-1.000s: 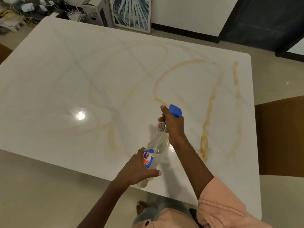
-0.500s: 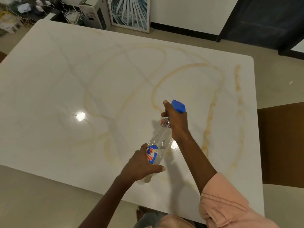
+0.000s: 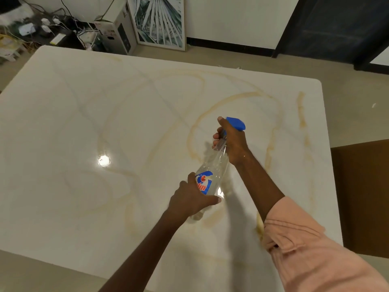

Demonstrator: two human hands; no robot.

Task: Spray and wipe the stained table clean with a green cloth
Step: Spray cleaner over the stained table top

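A: Table point(image 3: 63, 127) first: white, marble-look, with tan streaks looping across its middle and down its right side. The heaviest streak point(image 3: 271, 144) runs along the right edge, and none of it looks wiped yet.

B: And the spray bottle point(image 3: 212, 173)?

A: Held over the near-right part of the table, tilted, nozzle end away from the person. The right hand point(image 3: 233, 142) grips the neck below the blue trigger head point(image 3: 236, 123), fingers point(image 3: 216, 142) curled tight round it. The left hand point(image 3: 189, 199) wraps the lower body beside the label, thumb across the front.

B: What has changed over the last second?

A: Little in the grip: both hands hold the bottle the same way. The bottle has drifted slightly toward the right side, nearer the thick streak, and the camera has tipped so more of the far edge and the clutter beyond it shows: a framed picture point(image 3: 160, 22) against the wall, a box point(image 3: 115, 32), cables.

B: Meaning for the job?

A: It reads as the spraying stage, with the aim shifting across the stains. No mist is visible, so whether the trigger is being squeezed cannot be told. No green cloth appears anywhere in view, so it would have to be fetched before wiping.
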